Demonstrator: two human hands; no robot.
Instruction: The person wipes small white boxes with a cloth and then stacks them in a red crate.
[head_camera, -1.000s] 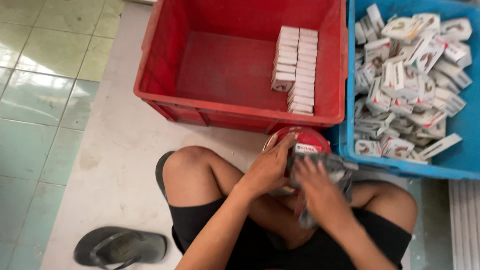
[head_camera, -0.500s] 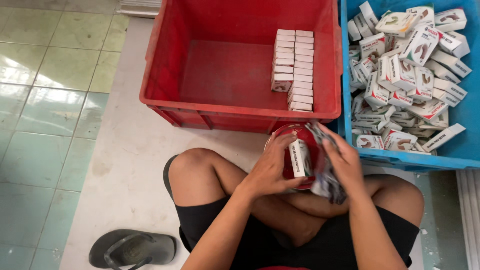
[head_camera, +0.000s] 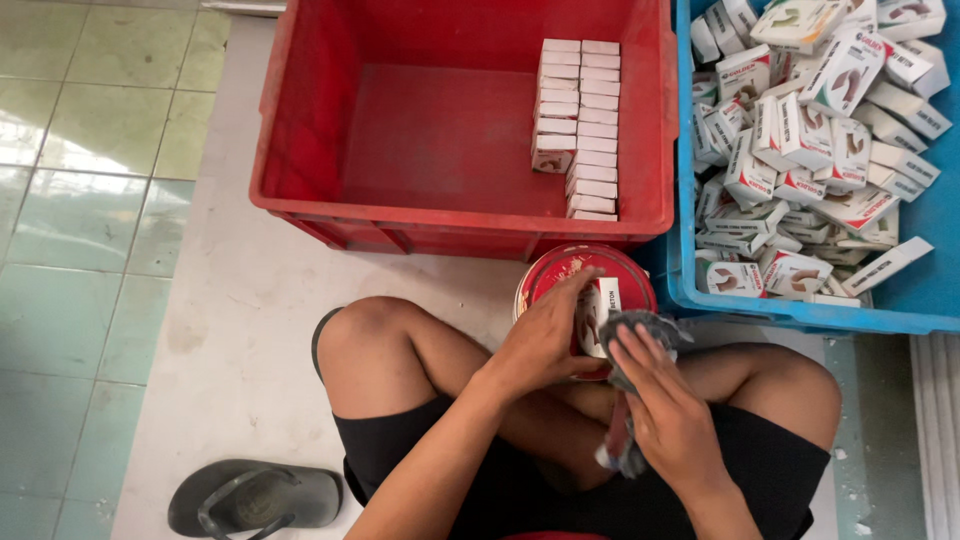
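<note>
The left hand (head_camera: 545, 340) clasps a small box (head_camera: 598, 312) steady over the red tin (head_camera: 585, 290) while the right hand (head_camera: 665, 405), its grip closed on a grey rag (head_camera: 640, 335), presses against it.

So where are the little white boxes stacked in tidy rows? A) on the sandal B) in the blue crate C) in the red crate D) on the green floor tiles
C: the neat rows of small boxes sit inside the red crate, while those in the blue crate lie in a loose heap.
</note>
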